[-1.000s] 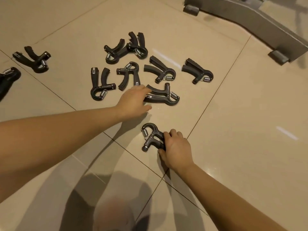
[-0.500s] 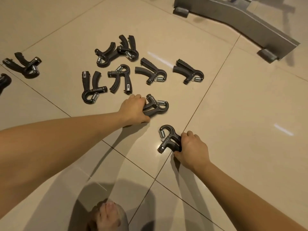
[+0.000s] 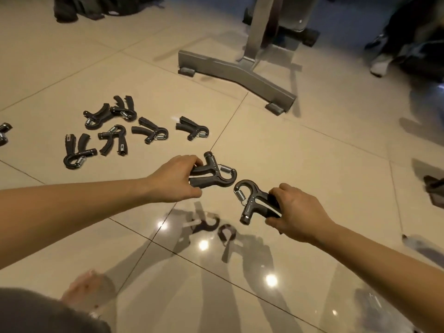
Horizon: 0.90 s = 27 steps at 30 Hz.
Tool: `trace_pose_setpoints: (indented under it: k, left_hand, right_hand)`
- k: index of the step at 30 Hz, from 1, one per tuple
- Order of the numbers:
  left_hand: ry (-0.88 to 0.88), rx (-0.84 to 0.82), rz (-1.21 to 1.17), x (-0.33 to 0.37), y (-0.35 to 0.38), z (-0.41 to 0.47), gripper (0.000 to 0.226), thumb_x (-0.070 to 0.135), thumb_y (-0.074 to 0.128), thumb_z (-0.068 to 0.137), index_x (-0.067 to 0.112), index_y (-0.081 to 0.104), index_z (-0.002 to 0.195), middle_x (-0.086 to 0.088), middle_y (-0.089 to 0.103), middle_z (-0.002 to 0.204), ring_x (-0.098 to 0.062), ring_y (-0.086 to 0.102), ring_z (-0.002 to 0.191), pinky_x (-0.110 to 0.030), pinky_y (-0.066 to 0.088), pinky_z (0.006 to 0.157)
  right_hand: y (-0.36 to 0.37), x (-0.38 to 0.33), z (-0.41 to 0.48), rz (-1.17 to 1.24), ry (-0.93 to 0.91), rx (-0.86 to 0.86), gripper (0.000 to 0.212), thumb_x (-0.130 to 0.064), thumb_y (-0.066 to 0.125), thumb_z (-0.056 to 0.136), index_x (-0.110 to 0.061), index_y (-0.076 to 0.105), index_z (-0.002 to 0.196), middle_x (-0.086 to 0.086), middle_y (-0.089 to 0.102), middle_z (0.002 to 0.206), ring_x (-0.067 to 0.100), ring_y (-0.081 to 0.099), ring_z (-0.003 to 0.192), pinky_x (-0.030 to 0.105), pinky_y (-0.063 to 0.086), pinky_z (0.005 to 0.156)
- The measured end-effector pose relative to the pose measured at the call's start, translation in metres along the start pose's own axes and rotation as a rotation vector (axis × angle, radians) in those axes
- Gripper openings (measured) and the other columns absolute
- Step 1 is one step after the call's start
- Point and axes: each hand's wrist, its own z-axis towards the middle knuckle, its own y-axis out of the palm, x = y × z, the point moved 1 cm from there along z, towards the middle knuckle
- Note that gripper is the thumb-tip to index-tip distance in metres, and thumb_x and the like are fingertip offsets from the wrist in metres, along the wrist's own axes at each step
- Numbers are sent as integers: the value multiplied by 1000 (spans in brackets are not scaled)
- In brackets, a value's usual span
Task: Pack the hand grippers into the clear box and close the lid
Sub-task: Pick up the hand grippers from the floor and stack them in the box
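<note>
My left hand (image 3: 179, 179) grips a black hand gripper (image 3: 215, 175) by its handles, lifted above the beige tiled floor with its spring end pointing right. My right hand (image 3: 296, 212) holds a second black hand gripper (image 3: 252, 200), spring end pointing left toward the first; the two nearly meet in mid-air. Several more hand grippers (image 3: 149, 132) lie scattered on the floor at the left, and another (image 3: 3, 133) shows partly at the left edge. No clear box is in view.
A grey metal stand base (image 3: 236, 75) with an upright post sits on the floor ahead. Dark bags (image 3: 91, 6) lie at the top left, a person's shoes and dark things at the top right. My knee and foot (image 3: 84, 292) are at the bottom left.
Both hands have lifted their hand grippers off the floor and brought them toward each other. The view has tilted up, showing the stand and the room beyond.
</note>
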Motion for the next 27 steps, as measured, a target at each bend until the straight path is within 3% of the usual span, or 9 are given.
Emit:
trace_pose_setpoints:
  k: [3, 8, 15, 27]
  left_hand:
    - [72, 31, 35, 71, 7, -14, 58, 29, 76, 71, 20, 55, 125, 2, 58, 110, -18, 54, 99, -39, 52, 85]
    - [126, 21, -9, 180, 33, -32, 49, 38, 75, 69, 24, 56, 113, 6, 62, 104, -17, 60, 95, -46, 54, 83]
    - [156, 28, -29, 300, 90, -52, 42, 46, 81, 75, 28, 55, 102, 11, 64, 92, -13, 63, 77, -32, 50, 64]
    - [89, 58, 11, 430, 150, -91, 47, 52, 82, 71, 29, 57, 103, 8, 64, 99, -14, 64, 84, -40, 57, 76]
  right_hand:
    - [-26, 47, -51, 0, 4, 23, 36, -45, 69, 81, -23, 57, 107, -6, 51, 96, 18, 52, 81, 34, 46, 66]
    - [-47, 120, -133, -23, 18, 64, 40, -47, 73, 79, -25, 60, 111, -8, 54, 96, 14, 57, 80, 38, 55, 73]
    - [-45, 216, -226, -10, 70, 85, 43, -47, 73, 77, -22, 61, 110, -5, 55, 95, 17, 58, 82, 41, 56, 74]
    - [-59, 336, -309, 12, 131, 41, 44, -45, 79, 78, -21, 62, 112, -2, 61, 98, 16, 59, 87, 37, 58, 79]
